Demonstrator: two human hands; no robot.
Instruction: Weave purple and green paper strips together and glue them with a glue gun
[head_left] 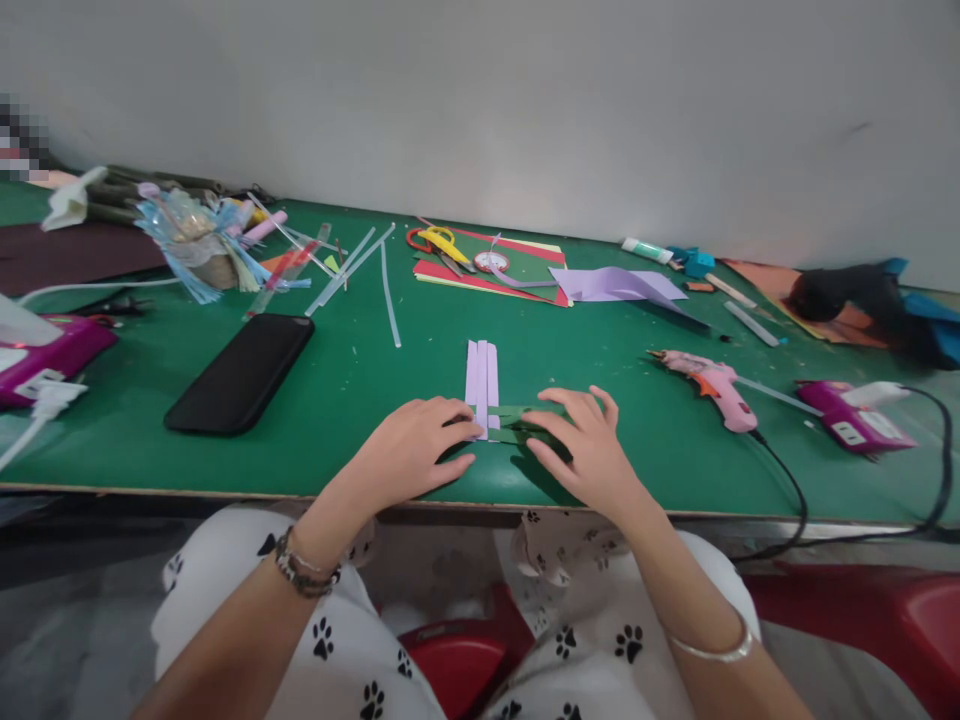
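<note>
Several lilac paper strips (482, 372) lie side by side, pointing away from me, near the table's front edge. Green paper strips (510, 436) cross their near end and look woven through them. My left hand (411, 445) rests on the table with fingers stretched out, its fingertips on the near left part of the lilac strips. Over the right ends of the green strips, my right hand (583, 440) has its fingers spread and touches them from above. Part of the weave is hidden under my fingers.
On the green table (360, 390) lie a black phone (240, 375), a pink glue gun (709, 385) with its cord, and purple power strips (855, 415). Farther back are clear glue sticks (352, 268), yellow scissors (448, 248), coloured paper (487, 284) and a curled lilac sheet (619, 284).
</note>
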